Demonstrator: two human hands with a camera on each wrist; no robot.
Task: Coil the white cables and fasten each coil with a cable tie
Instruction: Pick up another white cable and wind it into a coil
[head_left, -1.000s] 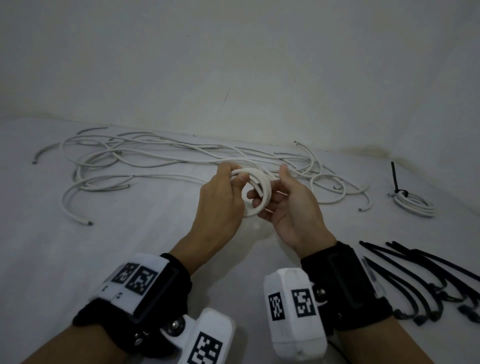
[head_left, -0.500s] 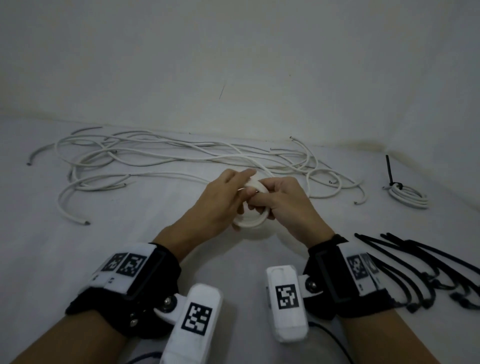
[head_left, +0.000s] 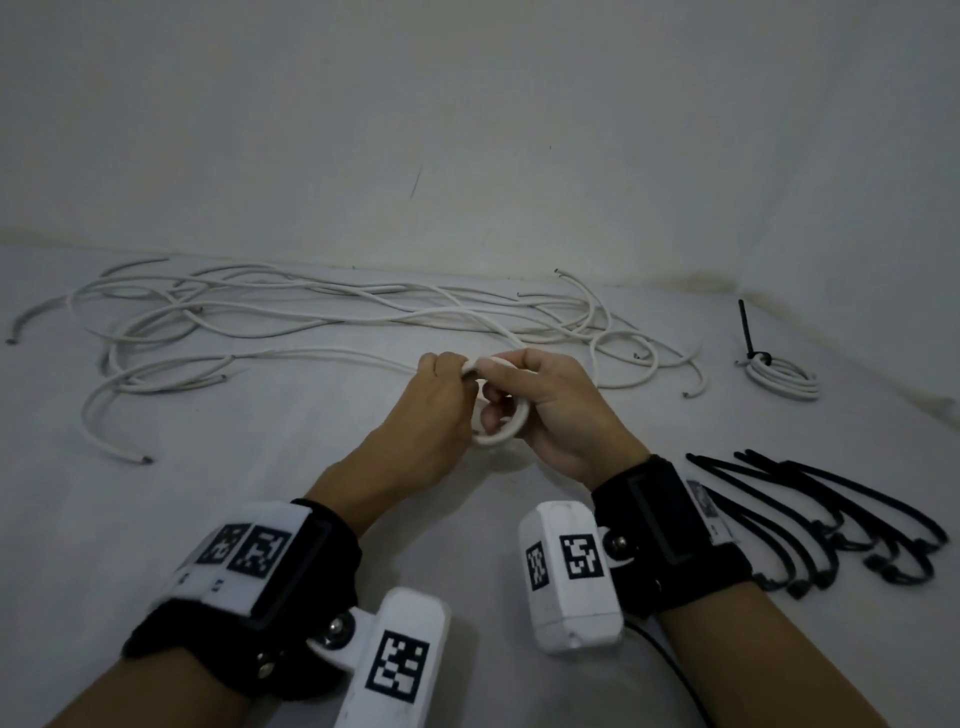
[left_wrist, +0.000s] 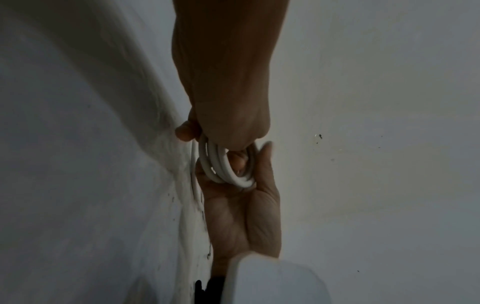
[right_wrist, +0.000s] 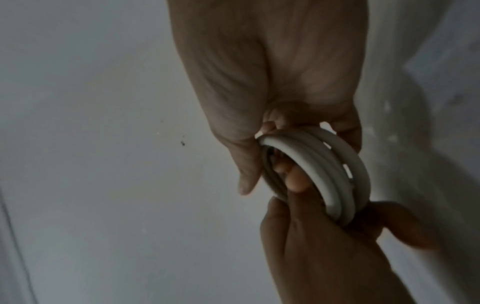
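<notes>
A small coil of white cable (head_left: 508, 432) hangs between both hands above the middle of the white surface. My left hand (head_left: 461, 370) pinches the top of the coil (left_wrist: 226, 170). My right hand (head_left: 497, 397) holds the ring with its thumb on top and fingers curled through the middle, as the right wrist view shows at the coil (right_wrist: 332, 170). A free strand runs from the coil's top back into the loose white cables (head_left: 311, 322). Black cable ties (head_left: 831, 519) lie at the right.
A finished coil fastened with a black tie (head_left: 784, 379) lies at the far right near the wall. The tangle of loose cables spreads across the back, from the left edge to past the hands. A white wall rises behind.
The hands came together over the coil and lowered it a little. The right hand turned from palm-up to gripping through the ring, and the left hand moved to the coil's top.
</notes>
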